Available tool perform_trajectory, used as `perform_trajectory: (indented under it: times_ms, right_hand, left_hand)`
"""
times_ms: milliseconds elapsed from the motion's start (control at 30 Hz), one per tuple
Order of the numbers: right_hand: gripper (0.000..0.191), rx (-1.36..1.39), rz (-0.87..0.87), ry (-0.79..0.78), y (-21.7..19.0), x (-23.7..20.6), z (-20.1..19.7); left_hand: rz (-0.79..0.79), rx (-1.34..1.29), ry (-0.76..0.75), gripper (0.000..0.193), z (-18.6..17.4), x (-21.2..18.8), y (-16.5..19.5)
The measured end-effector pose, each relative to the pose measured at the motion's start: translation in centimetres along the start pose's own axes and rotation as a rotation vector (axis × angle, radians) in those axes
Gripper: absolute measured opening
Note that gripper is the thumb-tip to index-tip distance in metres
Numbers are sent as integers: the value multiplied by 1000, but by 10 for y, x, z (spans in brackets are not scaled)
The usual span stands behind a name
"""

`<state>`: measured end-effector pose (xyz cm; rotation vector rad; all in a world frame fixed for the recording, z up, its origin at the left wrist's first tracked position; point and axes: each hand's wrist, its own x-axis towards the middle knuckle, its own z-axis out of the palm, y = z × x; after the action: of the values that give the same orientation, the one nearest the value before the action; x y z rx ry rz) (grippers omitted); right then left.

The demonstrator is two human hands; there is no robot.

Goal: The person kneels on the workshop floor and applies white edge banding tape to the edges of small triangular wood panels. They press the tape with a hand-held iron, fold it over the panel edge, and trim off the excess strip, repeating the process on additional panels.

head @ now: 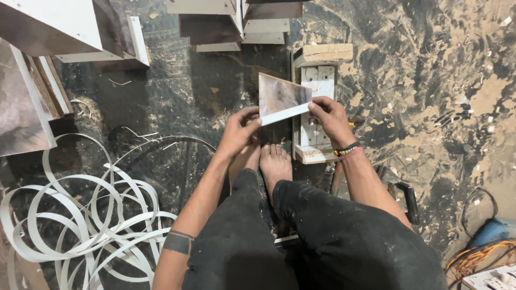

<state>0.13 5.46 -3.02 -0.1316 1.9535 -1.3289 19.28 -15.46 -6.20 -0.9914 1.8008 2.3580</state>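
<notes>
Gripping a small glossy brown laminate panel (279, 98) by its white-edged lower side, left hand (239, 131) and right hand (329, 118) pinch opposite ends above a dusty floor (430, 80). Curled white edge-banding strips (86, 215) lie at the floor's left edge, partly cut off.

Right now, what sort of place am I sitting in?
Most likely a carpentry or furniture workshop. Both hands hold a small laminated panel over a dusty floor, with coils of white edge banding beside you and stacked board pieces ahead.
</notes>
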Motion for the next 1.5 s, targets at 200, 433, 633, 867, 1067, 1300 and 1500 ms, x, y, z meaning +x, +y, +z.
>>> perform_trajectory:
  times_ms: [200,433,633,867,1067,1300,1500]
  right_hand:
    - [31,-212,-462,20,12,-20,-5]
    - [33,-477,-462,149,15,-21,9]
    - [33,-425,-444,124,12,-23,3]
    - [24,-85,-159,170,11,-20,0]
    - [27,62,-56,125,23,-9,7]
    - [27,158,-55,105,39,-3,10]
    - [22,286,-73,191,30,-14,12]
  left_hand:
    - [203,180,36,44,8,-12,-7]
    - [481,537,46,48,20,-2,-15]
    - [208,515,24,40,21,-8,2]
    - [195,-96,-2,51,25,16,5]
    - [259,-210,-41,54,24,35,-4]
    - [406,901,234,41,-56,-9,5]
    - [335,1714,67,43,-142,-63,-13]
